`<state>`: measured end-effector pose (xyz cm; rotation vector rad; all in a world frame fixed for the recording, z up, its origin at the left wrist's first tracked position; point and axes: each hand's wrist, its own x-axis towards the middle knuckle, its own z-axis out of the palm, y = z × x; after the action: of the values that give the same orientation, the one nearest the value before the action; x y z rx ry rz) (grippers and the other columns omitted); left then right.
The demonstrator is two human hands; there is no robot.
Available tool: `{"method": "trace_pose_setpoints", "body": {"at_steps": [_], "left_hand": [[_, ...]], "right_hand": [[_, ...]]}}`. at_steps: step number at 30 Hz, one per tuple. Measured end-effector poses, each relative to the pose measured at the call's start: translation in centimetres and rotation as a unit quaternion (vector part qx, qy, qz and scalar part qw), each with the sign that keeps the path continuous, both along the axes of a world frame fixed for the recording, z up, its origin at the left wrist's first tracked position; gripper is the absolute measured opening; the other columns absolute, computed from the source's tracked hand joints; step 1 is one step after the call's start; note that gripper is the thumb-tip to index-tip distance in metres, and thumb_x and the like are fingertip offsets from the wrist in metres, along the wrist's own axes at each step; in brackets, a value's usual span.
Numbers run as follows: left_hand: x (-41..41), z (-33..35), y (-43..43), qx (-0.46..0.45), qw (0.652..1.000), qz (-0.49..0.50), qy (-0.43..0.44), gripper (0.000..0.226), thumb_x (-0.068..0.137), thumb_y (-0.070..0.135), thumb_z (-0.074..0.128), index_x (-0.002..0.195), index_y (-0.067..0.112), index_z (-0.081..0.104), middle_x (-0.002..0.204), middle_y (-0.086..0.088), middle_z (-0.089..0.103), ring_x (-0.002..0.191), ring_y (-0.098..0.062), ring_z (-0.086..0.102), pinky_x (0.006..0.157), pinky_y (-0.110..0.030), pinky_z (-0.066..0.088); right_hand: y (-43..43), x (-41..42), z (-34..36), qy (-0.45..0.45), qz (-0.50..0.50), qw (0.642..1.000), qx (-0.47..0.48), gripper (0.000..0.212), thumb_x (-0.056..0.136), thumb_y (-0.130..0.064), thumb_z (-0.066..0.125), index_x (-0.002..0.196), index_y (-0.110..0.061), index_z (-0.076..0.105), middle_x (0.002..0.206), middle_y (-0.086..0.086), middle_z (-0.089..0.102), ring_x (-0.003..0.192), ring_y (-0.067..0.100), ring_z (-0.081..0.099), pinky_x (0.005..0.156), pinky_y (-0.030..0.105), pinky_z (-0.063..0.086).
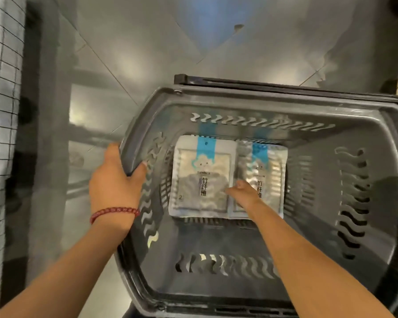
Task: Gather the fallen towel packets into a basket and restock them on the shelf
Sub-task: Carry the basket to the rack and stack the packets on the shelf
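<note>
— Where are the packets?
— Two silvery blue-striped towel packets (200, 175) lie side by side in the dark grey slotted plastic basket (239, 92).
— Fingers?
— The left hand (115, 180) curls its fingers round the left rim; the right hand (241, 193) curls its fingers at the packets' seam, and I cannot tell whether they pinch.

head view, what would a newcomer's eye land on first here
The dark grey shopping basket fills the frame's middle and right, with two towel packets lying flat side by side on its floor. The left hand, a red bead bracelet on its wrist, grips the basket's left rim, while the right hand reaches down to the packets.
</note>
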<state>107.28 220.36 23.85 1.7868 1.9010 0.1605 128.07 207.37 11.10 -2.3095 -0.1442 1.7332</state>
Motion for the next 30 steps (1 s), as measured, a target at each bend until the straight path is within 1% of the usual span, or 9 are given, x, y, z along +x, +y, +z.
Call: {"method": "trace_pose_setpoints", "body": {"at_steps": [2,4,6,10,13,16,19,25,30], "left_hand": [[0.2,0.0,0.0,0.004,1.0,0.003,0.002,0.034,0.083,0.028,0.068,0.106,0.013,0.05,0.06,0.015,0.04,0.05,-0.007,0.04,0.053,-0.029,0.036],[0.2,0.0,0.0,0.006,1.0,0.008,0.0,0.033,0.082,0.029,0.069,0.106,0.014,0.051,0.061,0.018,0.04,0.05,-0.006,0.041,0.058,-0.03,0.039],[0.2,-0.1,0.0,0.009,1.0,0.007,-0.003,0.032,0.083,0.028,0.069,0.104,0.013,0.05,0.062,0.02,0.039,0.052,0.002,0.038,0.058,-0.028,0.038],[0.1,-0.6,0.0,0.005,1.0,0.005,0.001,0.033,0.084,0.031,0.068,0.102,0.014,0.047,0.064,0.021,0.038,0.054,0.005,0.037,0.05,-0.018,0.031],[0.1,-0.8,-0.2,0.004,1.0,0.006,-0.001,0.032,0.084,0.031,0.068,0.101,0.014,0.047,0.065,0.022,0.038,0.053,0.006,0.037,0.048,-0.012,0.029],[0.1,-0.9,-0.2,0.01,1.0,0.002,0.001,0.032,0.084,0.03,0.069,0.101,0.013,0.048,0.065,0.022,0.037,0.053,0.007,0.037,0.047,-0.011,0.028],[0.1,-0.9,-0.2,0.017,1.0,0.002,-0.003,0.031,0.083,0.028,0.07,0.1,0.011,0.05,0.065,0.022,0.036,0.053,0.008,0.036,0.047,-0.014,0.029],[0.0,-0.5,-0.3,0.011,1.0,-0.002,-0.017,0.03,0.084,0.027,0.069,0.102,0.012,0.05,0.066,0.022,0.039,0.055,0.008,0.039,0.056,-0.023,0.038],[-0.1,-0.9,-0.1,0.038,0.999,-0.026,-0.001,0.033,0.083,0.029,0.071,0.1,0.01,0.049,0.065,0.022,0.035,0.053,0.007,0.036,0.049,-0.019,0.034]], "right_hand": [[0.2,-0.2,-1.3,0.022,-0.006,1.0,0.0,0.05,0.09,-0.017,0.06,0.136,-0.014,0.04,0.123,0.004,0.051,0.098,0.015,0.047,0.081,0.023,0.04],[0.6,-0.6,-2.2,0.032,-0.017,0.999,-0.002,0.053,0.089,-0.016,0.063,0.136,-0.009,0.04,0.132,0.007,0.051,0.097,0.015,0.051,0.072,0.021,0.044],[0.9,-1.0,-2.9,0.032,-0.043,0.999,0.003,0.052,0.085,-0.013,0.067,0.13,-0.006,0.043,0.126,0.011,0.055,0.091,0.017,0.058,0.055,0.016,0.043],[0.7,-1.2,-3.9,0.037,-0.127,0.991,0.0,0.05,0.08,-0.009,0.072,0.12,-0.008,0.043,0.121,0.013,0.059,0.089,0.021,0.062,0.065,0.025,0.05],[0.4,-1.4,-3.9,0.078,-0.145,0.986,-0.01,0.062,0.082,-0.01,0.071,0.133,-0.011,0.035,0.102,0.009,0.061,0.065,0.014,0.055,0.054,0.022,0.047],[0.0,-1.7,-3.9,0.056,-0.148,0.987,-0.005,0.045,0.082,-0.011,0.071,0.12,-0.013,0.047,0.089,0.003,0.058,0.064,0.012,0.054,0.047,0.017,0.043],[-0.7,-2.2,-3.6,0.043,-0.124,0.991,0.001,0.026,0.08,-0.016,0.074,0.096,-0.015,0.053,0.101,0.005,0.061,0.088,0.017,0.057,0.062,0.022,0.043],[0.1,-3.8,-2.9,-0.026,-0.132,0.991,0.023,0.069,0.08,-0.01,0.072,0.138,-0.009,0.035,0.137,0.009,0.046,0.12,0.027,0.051,0.103,0.041,0.042],[1.2,-2.9,-4.4,-0.066,-0.097,0.992,0.042,0.078,0.077,-0.005,0.073,0.141,-0.01,0.03,0.139,0.014,0.045,0.12,0.033,0.052,0.102,0.044,0.044]]}}
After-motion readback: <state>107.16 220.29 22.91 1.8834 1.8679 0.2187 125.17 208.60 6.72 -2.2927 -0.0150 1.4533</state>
